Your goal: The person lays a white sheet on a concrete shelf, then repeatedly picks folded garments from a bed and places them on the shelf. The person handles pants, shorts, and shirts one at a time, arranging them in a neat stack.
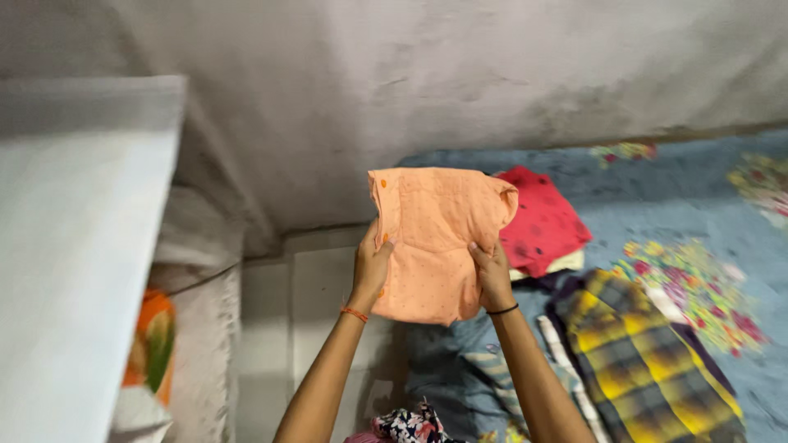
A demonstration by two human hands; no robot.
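Two hands are showing: a left hand (371,267) and a right hand (492,275), together gripping one folded peach garment (431,242) at its sides. Two wrist bands are being worn, one orange thread band (354,313) below the left hand and one black band (502,310) below the right hand. Just right of the right hand, one folded red garment (542,217) is lying; below and right of it, one yellow checked cloth (644,361) is lying on one blue floral sheet (698,205).
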